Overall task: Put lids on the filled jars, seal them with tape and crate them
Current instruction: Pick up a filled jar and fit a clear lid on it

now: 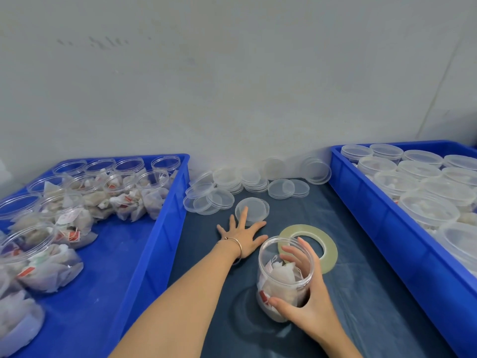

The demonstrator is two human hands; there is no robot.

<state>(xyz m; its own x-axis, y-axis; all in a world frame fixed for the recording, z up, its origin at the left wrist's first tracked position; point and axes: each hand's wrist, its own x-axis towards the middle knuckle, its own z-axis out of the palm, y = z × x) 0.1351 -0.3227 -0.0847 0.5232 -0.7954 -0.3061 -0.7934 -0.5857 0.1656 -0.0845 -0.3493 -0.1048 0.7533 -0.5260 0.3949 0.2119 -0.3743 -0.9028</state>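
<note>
Task looked partway through: the blue crate on the right already held many lidded jars, while the blue crate on the left was loaded with open, filled jars waiting for lids, so plenty was left. One filled jar stood upright and uncapped on the dark mat, near centre, no lid and no tape on it yet. Right hand wrapped that jar from its right side, thumb on the near wall low down, fingers curled round the far side, holding it steady. Left hand reached forward, arm stretched out from the near left, palm down, fingers spread flat and straight; fingertips lay on a loose clear lid just beyond the hand, not gripped, only touched. Tape roll lay flat on the mat just behind and right of the jar, untouched. A scatter of spare lids was piled against the far wall between the two crates. Judged step: fetching a lid for this jar; capping, taping and crating of it all remained.
</note>
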